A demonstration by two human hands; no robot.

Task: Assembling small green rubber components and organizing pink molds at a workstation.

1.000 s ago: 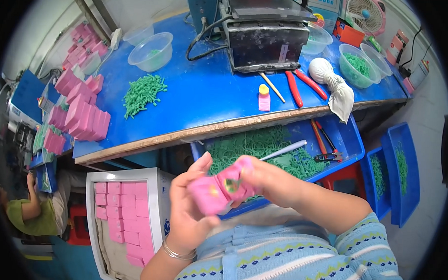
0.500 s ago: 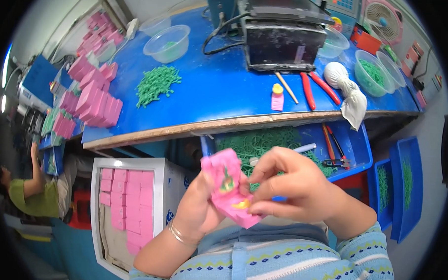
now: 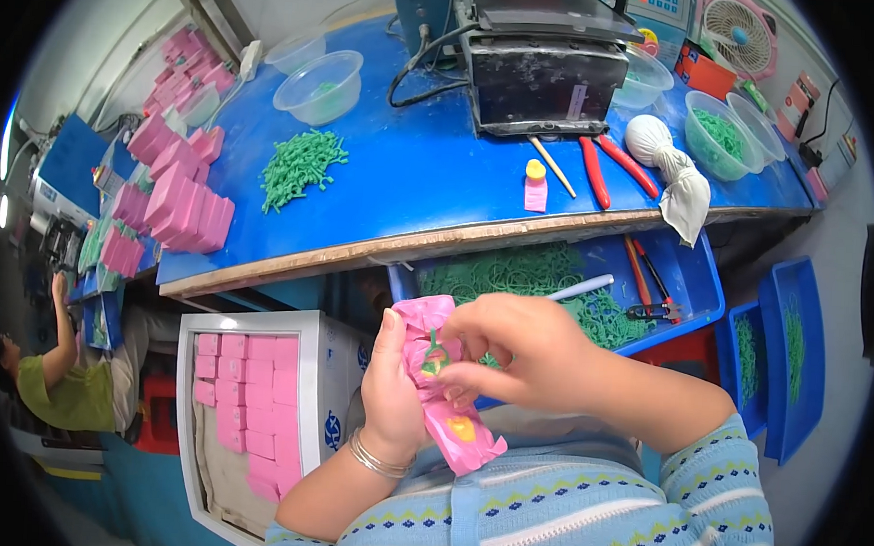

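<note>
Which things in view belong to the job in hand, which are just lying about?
Likely in the job:
Pink slab, held in the left hand
Green piece on it, near the right hand
Perhaps the green strands in the blue tray

Apparently lying about:
Red-handled tool
White cloth bundle
Wooden stick
Pink fan

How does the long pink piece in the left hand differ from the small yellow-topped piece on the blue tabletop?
Size: the long pink piece looks much bigger than the yellow-topped piece.
Place: the long pink piece is in the left hand; the yellow-topped piece is on the blue tabletop.
Look: the long pink piece has green on it; the yellow-topped piece shows none.
Shared: both are pink with some yellow.
</note>
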